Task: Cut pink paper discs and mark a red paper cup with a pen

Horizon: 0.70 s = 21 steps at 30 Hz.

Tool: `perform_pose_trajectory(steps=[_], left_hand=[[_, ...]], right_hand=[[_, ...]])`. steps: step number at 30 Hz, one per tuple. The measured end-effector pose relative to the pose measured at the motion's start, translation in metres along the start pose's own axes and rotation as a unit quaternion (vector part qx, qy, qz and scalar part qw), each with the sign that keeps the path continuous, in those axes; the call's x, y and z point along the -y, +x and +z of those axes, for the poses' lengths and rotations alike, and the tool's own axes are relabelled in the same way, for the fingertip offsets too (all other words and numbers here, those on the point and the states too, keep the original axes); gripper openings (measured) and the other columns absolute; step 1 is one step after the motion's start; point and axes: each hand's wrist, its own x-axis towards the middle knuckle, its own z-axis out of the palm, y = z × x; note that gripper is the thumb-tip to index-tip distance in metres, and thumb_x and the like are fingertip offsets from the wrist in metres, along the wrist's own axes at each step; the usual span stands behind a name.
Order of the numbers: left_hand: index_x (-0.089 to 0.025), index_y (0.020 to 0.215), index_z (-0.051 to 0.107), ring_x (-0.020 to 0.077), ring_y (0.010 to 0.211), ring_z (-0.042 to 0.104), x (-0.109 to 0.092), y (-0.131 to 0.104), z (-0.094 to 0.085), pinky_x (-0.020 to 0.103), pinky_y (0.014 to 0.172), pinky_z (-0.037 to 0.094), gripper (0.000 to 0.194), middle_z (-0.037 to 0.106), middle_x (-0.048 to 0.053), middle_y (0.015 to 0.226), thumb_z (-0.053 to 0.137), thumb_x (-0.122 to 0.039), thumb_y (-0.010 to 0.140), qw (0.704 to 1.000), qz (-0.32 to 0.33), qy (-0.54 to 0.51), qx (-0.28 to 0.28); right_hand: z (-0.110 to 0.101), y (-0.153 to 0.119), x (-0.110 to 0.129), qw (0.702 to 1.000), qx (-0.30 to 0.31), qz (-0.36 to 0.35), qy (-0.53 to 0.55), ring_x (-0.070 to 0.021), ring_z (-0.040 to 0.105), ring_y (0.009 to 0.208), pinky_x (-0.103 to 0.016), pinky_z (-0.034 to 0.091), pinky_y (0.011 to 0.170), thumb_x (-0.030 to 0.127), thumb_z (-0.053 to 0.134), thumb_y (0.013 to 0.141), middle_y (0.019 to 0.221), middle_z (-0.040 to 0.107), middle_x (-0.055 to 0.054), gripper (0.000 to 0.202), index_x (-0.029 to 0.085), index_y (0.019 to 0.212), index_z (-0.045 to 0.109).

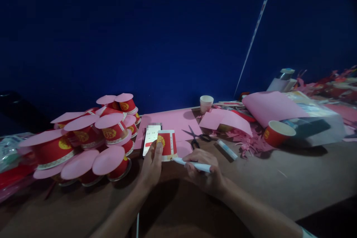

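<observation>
My left hand (pixel 153 160) is closed around a red paper cup (pixel 169 145) with a gold emblem, which it holds upright over the table. My right hand (pixel 205 169) grips a white pen-shaped tube (pixel 199 166), and its tip touches or nearly touches the cup's lower edge. Whether the tube is a marker or a glue pen, I cannot tell. Behind the cup lies a lit phone (pixel 152 139). A pink paper disc (pixel 184 148) rests just beyond my right hand, with black-handled scissors (pixel 196 139) beside it.
Stacked red cups with pink paper discs (pixel 82 122) crowd the left. Pink sheets (pixel 174 119) lie at the back. Toward the right are a capped tube (pixel 227 150), a white cup (pixel 206 103), pink scraps (pixel 248 141) and a tipped red cup (pixel 279 134). A blue wall (pixel 167 44) stands behind.
</observation>
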Motion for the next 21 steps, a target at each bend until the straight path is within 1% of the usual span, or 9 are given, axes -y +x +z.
perform_pose_trajectory(steps=[4, 7, 11, 13, 16, 21], left_hand=[[-0.014, 0.113, 0.053, 0.0244, 0.102, 0.056, -0.0035, -0.0009, 0.0005, 0.035, 0.085, 0.043, 0.050, 0.063, 0.011, 0.107, 0.039, -0.052, 0.083, 1.000, -0.007, -0.002, 0.025], [-0.015, 0.114, 0.052, 0.0242, 0.106, 0.054, -0.0051, -0.0017, 0.0008, 0.034, 0.086, 0.043, 0.049, 0.061, 0.010, 0.113, 0.041, -0.051, 0.083, 1.000, -0.006, 0.010, 0.021], [-0.017, 0.114, 0.051, 0.0231, 0.101, 0.057, -0.0046, -0.0018, 0.0008, 0.033, 0.085, 0.043, 0.048, 0.062, 0.009, 0.111, 0.039, -0.052, 0.083, 0.999, -0.004, 0.015, 0.033], [-0.016, 0.112, 0.052, 0.0233, 0.102, 0.056, -0.0037, -0.0013, 0.0007, 0.034, 0.086, 0.043, 0.049, 0.062, 0.010, 0.111, 0.037, -0.053, 0.083, 0.999, -0.006, 0.015, 0.038], [-0.015, 0.111, 0.052, 0.0241, 0.108, 0.053, -0.0023, -0.0008, 0.0007, 0.035, 0.090, 0.040, 0.051, 0.060, 0.011, 0.113, 0.035, -0.055, 0.083, 0.999, -0.009, 0.029, 0.030], [-0.017, 0.109, 0.054, 0.0229, 0.106, 0.053, -0.0014, -0.0012, 0.0011, 0.033, 0.091, 0.039, 0.046, 0.060, 0.010, 0.112, 0.036, -0.052, 0.084, 0.998, 0.007, 0.046, 0.036]], right_hand=[[0.0001, -0.0006, -0.0018, 1.000, -0.004, 0.007, -0.019, -0.0166, 0.061, 0.064, -0.029, 0.048, 0.061, 0.015, 0.049, 0.081, 0.070, 0.067, -0.005, 0.011, 0.018, 0.082, 0.059], [0.0007, -0.0008, -0.0041, 1.000, 0.000, 0.000, -0.028, -0.0162, 0.060, 0.063, -0.028, 0.048, 0.060, 0.015, 0.050, 0.080, 0.070, 0.066, -0.004, 0.010, 0.018, 0.081, 0.059], [0.0004, -0.0006, -0.0053, 0.999, 0.011, -0.009, -0.032, -0.0157, 0.059, 0.061, -0.028, 0.047, 0.059, 0.016, 0.052, 0.079, 0.069, 0.066, -0.004, 0.008, 0.018, 0.082, 0.060], [-0.0002, -0.0003, -0.0051, 0.999, 0.017, -0.009, -0.033, -0.0157, 0.059, 0.062, -0.028, 0.047, 0.059, 0.017, 0.054, 0.078, 0.069, 0.066, -0.004, 0.007, 0.018, 0.082, 0.060], [-0.0009, 0.0009, -0.0042, 0.999, 0.007, -0.003, -0.041, -0.0155, 0.059, 0.062, -0.028, 0.047, 0.060, 0.014, 0.054, 0.078, 0.069, 0.065, -0.004, 0.007, 0.018, 0.080, 0.060], [-0.0014, 0.0038, -0.0007, 0.999, -0.011, 0.017, -0.033, -0.0143, 0.058, 0.062, -0.027, 0.046, 0.060, 0.011, 0.051, 0.079, 0.067, 0.063, -0.004, 0.010, 0.016, 0.078, 0.059]])
